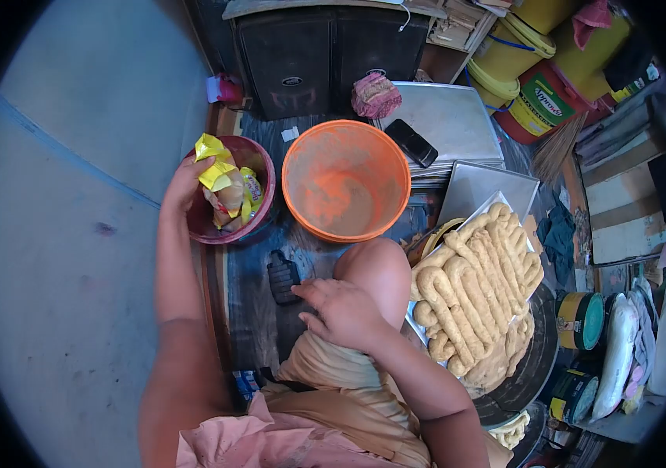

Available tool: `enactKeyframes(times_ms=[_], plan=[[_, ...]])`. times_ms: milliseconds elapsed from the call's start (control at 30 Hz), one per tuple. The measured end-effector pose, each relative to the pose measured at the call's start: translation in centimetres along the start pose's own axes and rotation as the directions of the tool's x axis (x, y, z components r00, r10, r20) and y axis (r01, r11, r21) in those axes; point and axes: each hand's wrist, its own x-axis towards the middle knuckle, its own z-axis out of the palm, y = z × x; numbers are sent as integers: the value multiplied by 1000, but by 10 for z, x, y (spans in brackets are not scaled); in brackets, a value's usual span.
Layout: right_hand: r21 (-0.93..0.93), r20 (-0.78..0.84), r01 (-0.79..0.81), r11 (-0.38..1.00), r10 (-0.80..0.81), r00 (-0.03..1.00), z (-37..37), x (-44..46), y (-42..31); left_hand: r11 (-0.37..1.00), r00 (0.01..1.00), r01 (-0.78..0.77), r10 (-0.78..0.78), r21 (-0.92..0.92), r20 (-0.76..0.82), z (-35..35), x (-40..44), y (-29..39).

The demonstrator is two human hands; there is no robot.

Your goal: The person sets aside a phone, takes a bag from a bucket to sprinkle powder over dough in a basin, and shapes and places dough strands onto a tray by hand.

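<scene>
At the rim of a dark red bucket (269, 175) on the left, my left hand (184, 184) grips a crumpled yellow wrapper (214, 156). More wrappers and a brownish bag (229, 196) lie inside that bucket. My right hand (342, 313) rests on my thigh by the knee, fingers loosely stretched and thumb apart, holding nothing. Just beyond its fingertips lies a black, ridged, bottle-shaped object (282, 278) on the floor. An orange bucket (346, 181), dusty inside, stands between the red bucket and a stack of metal trays (446, 117).
To my right, a tray piled with dough strips (473, 288) sits over a large black basin (543, 335). A black phone (412, 143) and a pink bundle (376, 96) lie near the metal trays. Black speakers (286, 66) and yellow buckets (512, 51) stand behind. A wall (75, 234) borders the left.
</scene>
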Motion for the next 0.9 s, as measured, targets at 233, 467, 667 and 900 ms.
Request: enactKeyframes(times_ms=[233,467,667,900], plan=[[450,-262,64,891,64,963,-3,-7,0,959,968,-176,209,-223,137,64,-77,107],[911,-118,232,-340,325,938,-21,-43,25,902,836,8,231,-432,497,190,-145,160],[683,-506,618,-389,358,784,-25,-109,49,865,622,315,121,-389,774,315,-195,170],[596,-596,780,-190,547,588,-50,-248,43,983,364,186,-81,13,928,425,-219,141]])
